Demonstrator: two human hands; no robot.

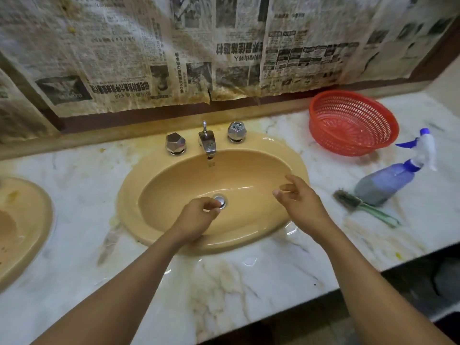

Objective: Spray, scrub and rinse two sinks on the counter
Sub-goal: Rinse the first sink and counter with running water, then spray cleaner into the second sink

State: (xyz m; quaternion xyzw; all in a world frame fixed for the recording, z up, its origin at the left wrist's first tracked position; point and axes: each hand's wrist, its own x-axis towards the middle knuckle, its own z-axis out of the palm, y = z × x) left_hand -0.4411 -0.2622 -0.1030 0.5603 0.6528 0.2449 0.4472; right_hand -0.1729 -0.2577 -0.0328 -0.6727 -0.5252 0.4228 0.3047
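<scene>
1. Counter (224, 282): marbled, stained, with wet glints near the front edge.
2. Left hand (199, 216): fingers curled, low in the basin at the drain stopper (220, 201). We cannot tell whether it pinches the stopper or only hovers.
3. Right hand (302, 202): released, fingers loosely bent, grasping nothing, above the right wall of the sink (174, 175).
4. We judge both hands tool-less. A good step would be to take the sprayer with the right hand and coat from the rim downward.
5. Brush (361, 205) and spray bottle (393, 175): lying on the counter right of the sink, just beside each other, with nothing between them and the right hand.
6. Second sink (22, 220): at the left edge, well apart, showing stains.
7. Tap (207, 141), faceted knobs (175, 143), red basket (353, 123), newspaper-covered wall (149, 58).
</scene>
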